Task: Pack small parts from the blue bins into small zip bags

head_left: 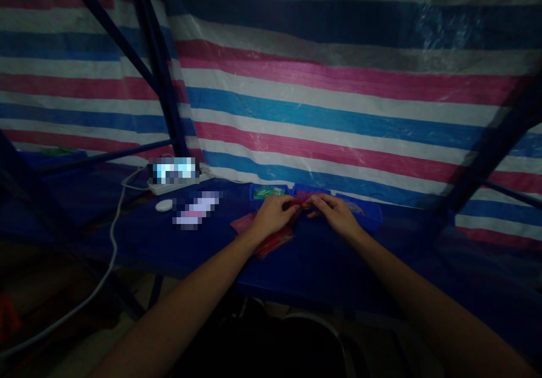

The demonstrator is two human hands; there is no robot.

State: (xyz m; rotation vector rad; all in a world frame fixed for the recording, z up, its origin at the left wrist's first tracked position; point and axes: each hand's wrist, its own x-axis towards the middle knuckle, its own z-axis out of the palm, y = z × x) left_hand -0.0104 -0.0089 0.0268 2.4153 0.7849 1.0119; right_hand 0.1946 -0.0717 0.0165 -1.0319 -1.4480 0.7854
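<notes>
My left hand (274, 214) and my right hand (334, 211) meet just in front of the blue bins, fingers pinched together. Between the fingertips is a small red piece (298, 202) that looks like thin plastic; its exact kind is too dark and small to make out. Both hands appear to grip it. Red plastic packets (275, 244) lie flat on the blue table (326, 265) below my left wrist, partly covered by it. Behind the hands stand a bin with green packets (257, 202), a bin with red contents (324, 192) and a bin (372, 215) with small pieces.
A white power strip (163, 187) sits at the back left, with a blurred lit screen on it. A white cable (113, 237) hangs down leftward. A white round disc (164, 205) lies nearby. Blue metal posts (167, 107) and a striped tarp (339, 101) enclose the table.
</notes>
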